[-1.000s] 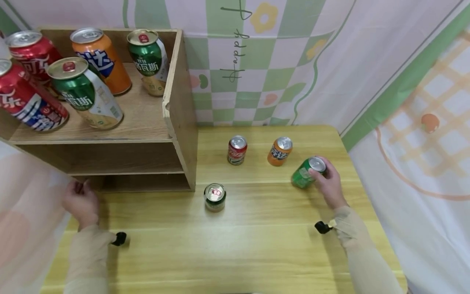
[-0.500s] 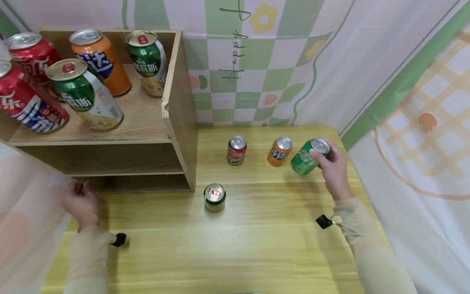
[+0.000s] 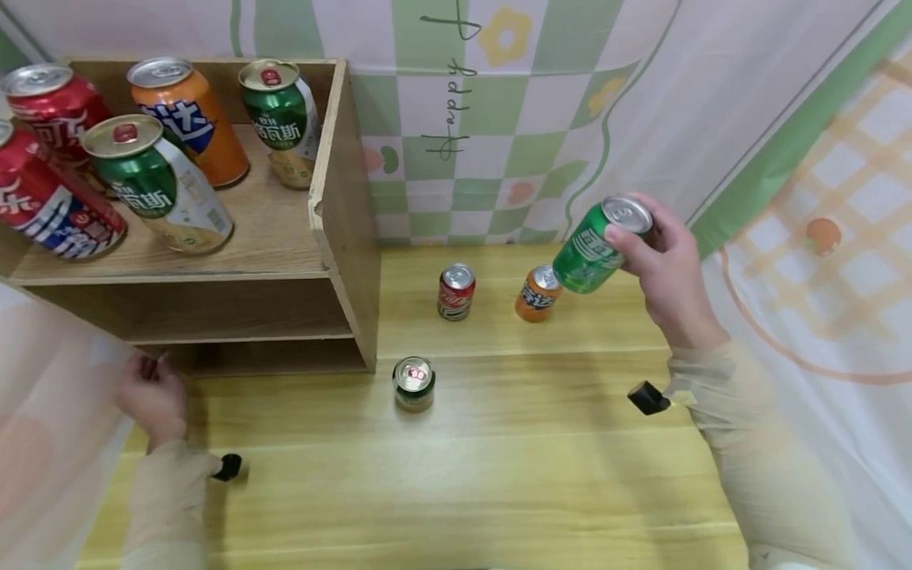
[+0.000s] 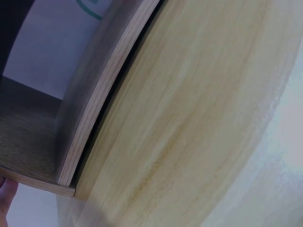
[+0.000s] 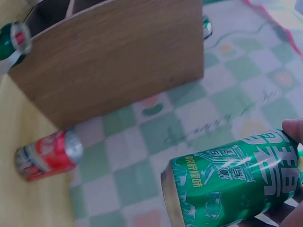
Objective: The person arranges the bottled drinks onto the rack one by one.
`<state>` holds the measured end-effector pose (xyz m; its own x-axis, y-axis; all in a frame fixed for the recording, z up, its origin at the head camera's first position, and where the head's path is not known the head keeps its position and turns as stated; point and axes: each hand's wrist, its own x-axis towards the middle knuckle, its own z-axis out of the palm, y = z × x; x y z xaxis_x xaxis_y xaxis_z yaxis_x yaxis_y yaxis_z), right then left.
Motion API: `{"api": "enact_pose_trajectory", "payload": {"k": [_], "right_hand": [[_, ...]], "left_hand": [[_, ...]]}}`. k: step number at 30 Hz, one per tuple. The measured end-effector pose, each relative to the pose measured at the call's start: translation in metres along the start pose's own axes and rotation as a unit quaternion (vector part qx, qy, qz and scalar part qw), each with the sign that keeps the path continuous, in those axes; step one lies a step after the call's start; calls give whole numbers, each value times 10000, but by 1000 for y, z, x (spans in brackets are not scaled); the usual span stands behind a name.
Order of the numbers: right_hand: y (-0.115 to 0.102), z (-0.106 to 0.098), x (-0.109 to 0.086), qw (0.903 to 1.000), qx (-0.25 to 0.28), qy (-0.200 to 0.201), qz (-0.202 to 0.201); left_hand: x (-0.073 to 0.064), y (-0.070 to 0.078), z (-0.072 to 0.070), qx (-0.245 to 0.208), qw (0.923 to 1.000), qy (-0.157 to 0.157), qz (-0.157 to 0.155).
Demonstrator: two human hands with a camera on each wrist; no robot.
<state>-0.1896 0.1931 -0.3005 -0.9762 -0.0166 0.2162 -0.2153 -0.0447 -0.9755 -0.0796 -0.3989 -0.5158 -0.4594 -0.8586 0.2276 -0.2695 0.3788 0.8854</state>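
Note:
My right hand grips a green soda can near its top, thumb on the near side. The can is tilted and held up off the table, just right of an orange can and partly in front of it. In the right wrist view the green can shows white lettering. My left hand is at the lower left front corner of the wooden shelf; its fingers look curled at the edge. In the left wrist view only part of a finger shows against the shelf edge.
On the table stand a red cola can and a green-and-gold can. The shelf's top level holds several larger cans, among them an orange one and a green one. A checkered curtain hangs behind.
My right hand has lifted the green can from low over the table, up and towards the back, beside the orange can. My left hand has stayed at the shelf corner.

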Motion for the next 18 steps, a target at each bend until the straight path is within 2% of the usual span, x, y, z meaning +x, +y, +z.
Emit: {"api": "enact_pose_trajectory", "payload": {"k": [4, 11, 18], "right_hand": [[-29, 17, 9, 9995, 143, -271, -97], [-75, 51, 15, 9962, -26, -871, -81], [-106, 87, 16, 9905, -314, -1329, -171]], "left_hand": [[1, -2, 0, -9, 10000, -1, -35], [2, -2, 0, 38, 10000, 4, -20], [1, 2, -1, -130, 9999, 54, -11]]}}
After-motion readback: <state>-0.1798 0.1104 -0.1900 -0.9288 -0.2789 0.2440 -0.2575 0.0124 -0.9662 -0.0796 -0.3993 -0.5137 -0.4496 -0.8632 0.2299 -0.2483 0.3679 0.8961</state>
